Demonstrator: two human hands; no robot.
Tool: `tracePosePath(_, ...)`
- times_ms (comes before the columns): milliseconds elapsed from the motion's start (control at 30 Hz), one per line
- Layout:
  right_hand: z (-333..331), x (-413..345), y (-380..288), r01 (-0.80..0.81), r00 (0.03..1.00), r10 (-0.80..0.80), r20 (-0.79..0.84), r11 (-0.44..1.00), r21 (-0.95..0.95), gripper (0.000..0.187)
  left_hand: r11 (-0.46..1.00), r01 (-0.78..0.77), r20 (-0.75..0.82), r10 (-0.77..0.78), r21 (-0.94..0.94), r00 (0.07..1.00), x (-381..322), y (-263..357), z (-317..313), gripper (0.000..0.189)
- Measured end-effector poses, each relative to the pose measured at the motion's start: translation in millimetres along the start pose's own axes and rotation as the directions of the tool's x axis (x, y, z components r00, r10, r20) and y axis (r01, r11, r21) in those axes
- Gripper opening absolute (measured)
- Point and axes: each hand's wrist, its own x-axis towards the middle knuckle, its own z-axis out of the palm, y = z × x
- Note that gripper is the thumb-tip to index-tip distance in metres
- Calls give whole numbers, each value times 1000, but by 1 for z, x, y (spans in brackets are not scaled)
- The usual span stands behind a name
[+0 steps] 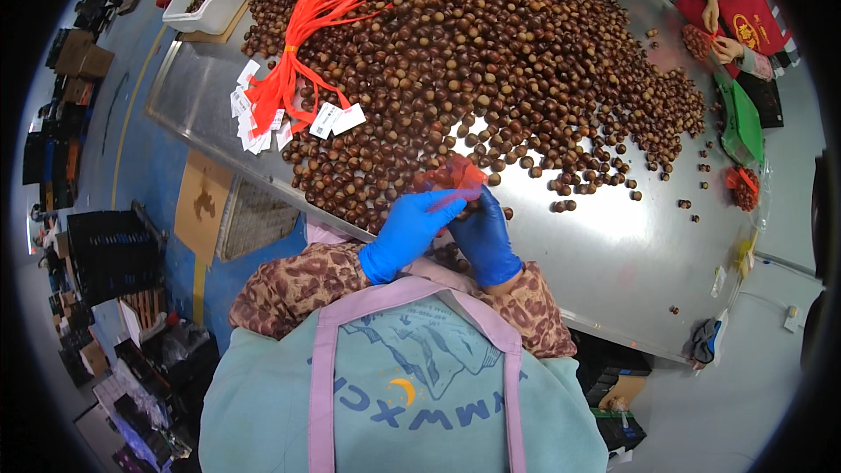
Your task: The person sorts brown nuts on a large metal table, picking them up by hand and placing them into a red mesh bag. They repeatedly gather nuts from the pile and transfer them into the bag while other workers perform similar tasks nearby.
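My left hand (409, 228), in a bright blue glove, pinches the gathered edge of a red mesh net bag (468, 174). Against it, my right hand (485, 236), in a darker blue glove, grips the same netting. The mesh bunches above my fingers, and its lower part is hidden behind my hands. Brown chestnuts (486, 59) lie in a broad heap on the steel table (591, 249) just beyond my hands. Some of them show below and between my wrists.
A bundle of red net sleeves (292, 66) with white printed tags (325, 119) lies on the heap's left side. A white foam box (217, 0) stands behind it. Opposite, a co-worker's hands (726, 46) hold a filled red net bag (696, 41). A green basket (741, 121) sits at the right edge.
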Motion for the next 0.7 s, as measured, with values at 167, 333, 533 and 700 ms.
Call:
tracePosePath(167, 36, 8, -1, 207, 976, -206, 65, 806, -555, 35, 998, -21, -72, 17, -55, 997, -1, 19, 0, 28)
tracePosePath(333, 35, 3, 0, 313, 924, -251, 289, 58, -948, 31, 956, 68, -166, -119, -286, 979, 3, 5, -15, 30)
tracePosePath(533, 47, -6, -6, 265, 891, -339, 302, -152, -952, 23, 928, 81, -62, -111, -365, 992, 2, 14, -15, 32)
tracePosePath(700, 47, -15, -17, 488, 801, -406, 439, 18, -873, 22, 931, 52, -136, -107, -361, 985, 8, 13, -17, 36)
